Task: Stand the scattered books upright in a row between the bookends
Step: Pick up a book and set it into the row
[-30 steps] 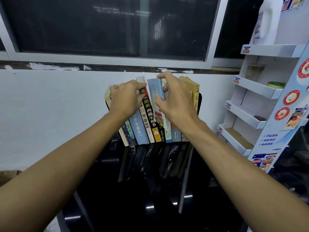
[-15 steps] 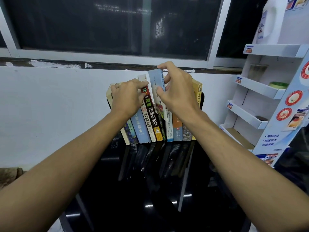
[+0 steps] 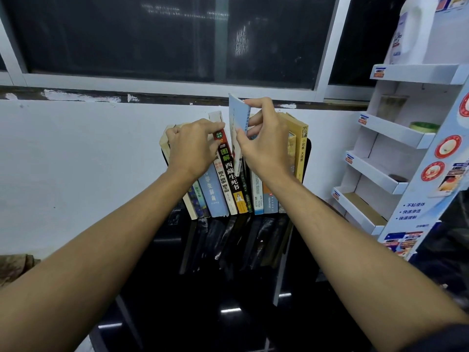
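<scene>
**Counter** [image 3: 177, 313]: black and glossy, set against a white wall; carries the row. Judged slick, so book feet could skate forward under a sideways push.

**Rack** [image 3: 380, 171]: white card shelving to the right of the row and apart from it. No part in the task.

**Row** [image 3: 256, 191]: books standing spine-out between the bookends. The left books [image 3: 213, 196] lean left; those on the right stand nearer upright. Risk: if the prop lets go, the lean grows and the leaning books slump across the gap.

**Right bookend** [image 3: 308, 158]: black, just beside the yellow book [image 3: 302, 151].

**Left bookend** [image 3: 163, 154]: a dark sliver, mostly hidden. Risk for both: being shoved outward as the gap is wedged wider.

**Left grip** [image 3: 193, 146]: fingers curled over the tops of the left books, holding them aside.

**Right grip** [image 3: 264, 148]: pinches the blue book [image 3: 235, 118], thumb on the cover and fingers behind.

**Blue book**: thin and soft-looking. It is raised above the row, with its lower end in the gap just right of the black-spined book [image 3: 229, 171]; not yet seated. Risks:
- The cover buckles if it is pressed down between tight neighbours.
- A corner snags a neighbour and drags it down.
- A tilted entry leaves the book slanted.
</scene>
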